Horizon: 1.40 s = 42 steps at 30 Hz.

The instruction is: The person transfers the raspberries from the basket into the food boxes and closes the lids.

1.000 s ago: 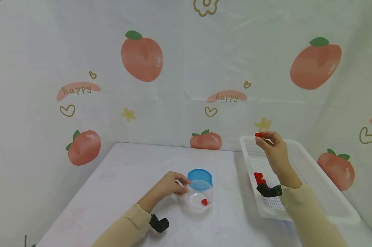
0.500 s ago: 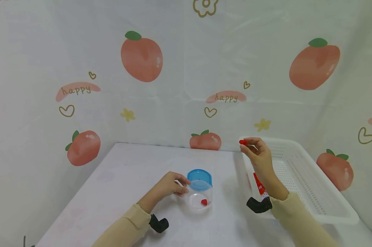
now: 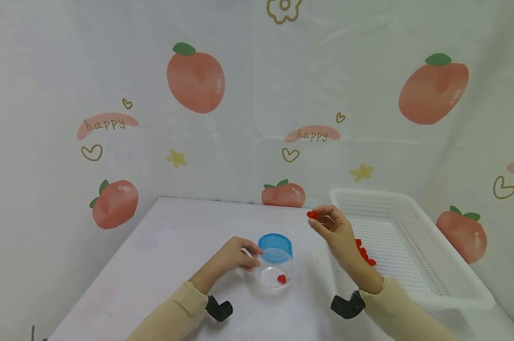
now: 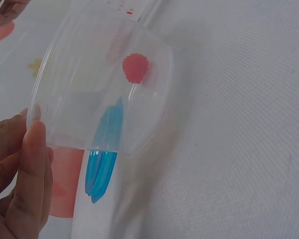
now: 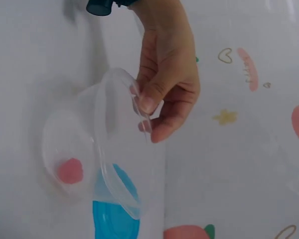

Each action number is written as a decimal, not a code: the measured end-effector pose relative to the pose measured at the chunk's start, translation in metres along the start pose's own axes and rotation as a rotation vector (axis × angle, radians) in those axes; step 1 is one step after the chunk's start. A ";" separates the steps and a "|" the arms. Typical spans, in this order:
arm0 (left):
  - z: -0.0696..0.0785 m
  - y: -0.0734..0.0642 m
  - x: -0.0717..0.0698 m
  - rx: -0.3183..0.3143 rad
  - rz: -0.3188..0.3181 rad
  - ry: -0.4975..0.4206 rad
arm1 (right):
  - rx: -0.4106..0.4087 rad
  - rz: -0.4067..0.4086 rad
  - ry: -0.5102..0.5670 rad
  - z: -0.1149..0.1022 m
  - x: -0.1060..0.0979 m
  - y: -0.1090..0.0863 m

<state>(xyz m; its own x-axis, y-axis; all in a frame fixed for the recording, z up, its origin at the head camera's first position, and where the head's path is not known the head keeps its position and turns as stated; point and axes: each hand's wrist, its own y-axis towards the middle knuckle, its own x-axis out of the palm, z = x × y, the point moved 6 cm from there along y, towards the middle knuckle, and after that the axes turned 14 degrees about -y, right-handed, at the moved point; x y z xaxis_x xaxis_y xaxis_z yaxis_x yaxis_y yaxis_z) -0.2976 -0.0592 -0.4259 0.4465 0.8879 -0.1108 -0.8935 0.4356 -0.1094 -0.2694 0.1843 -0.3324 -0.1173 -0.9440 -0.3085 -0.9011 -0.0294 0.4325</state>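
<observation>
My left hand [image 3: 236, 255] pinches the rim of a clear plastic tub [image 4: 79, 104] between thumb and fingers. Inside the tub lies a single red raspberry [image 4: 135, 68]. A translucent blue lid [image 3: 275, 242] rests on the table just behind the tub. Up and to the right of it, over the table, my right hand [image 3: 337, 233] holds another small red raspberry [image 3: 311, 215] between thumb and fingertips. In the right wrist view the left hand [image 5: 172, 94] shows at the tub's rim, while the right hand is nearly out of that picture.
A white perforated plastic basket [image 3: 395, 237] stands on the right side of the table, with several red pieces [image 3: 365, 255] along its left side, partly behind the right forearm. A white cloth [image 3: 188, 227] covers the table, and a fruit-printed curtain [image 3: 239, 151] hangs behind it.
My right hand has moved left and down with its raspberry, from over the basket toward the tub. The left hand stays still at the tub's rim.
</observation>
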 end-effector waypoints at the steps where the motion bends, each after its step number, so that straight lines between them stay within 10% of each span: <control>1: 0.000 0.000 0.000 0.000 0.001 0.002 | 0.005 -0.009 -0.012 0.000 0.003 -0.002; 42: -0.002 0.002 0.000 -0.004 0.010 0.009 | 0.190 -0.302 -0.152 0.053 0.066 -0.052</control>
<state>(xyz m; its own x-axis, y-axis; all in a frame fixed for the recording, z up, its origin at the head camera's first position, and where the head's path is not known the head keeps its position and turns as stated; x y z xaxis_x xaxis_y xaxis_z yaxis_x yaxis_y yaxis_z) -0.2991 -0.0591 -0.4284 0.4382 0.8907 -0.1206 -0.8976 0.4263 -0.1126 -0.2527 0.1408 -0.4202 0.1180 -0.8423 -0.5260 -0.9640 -0.2242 0.1427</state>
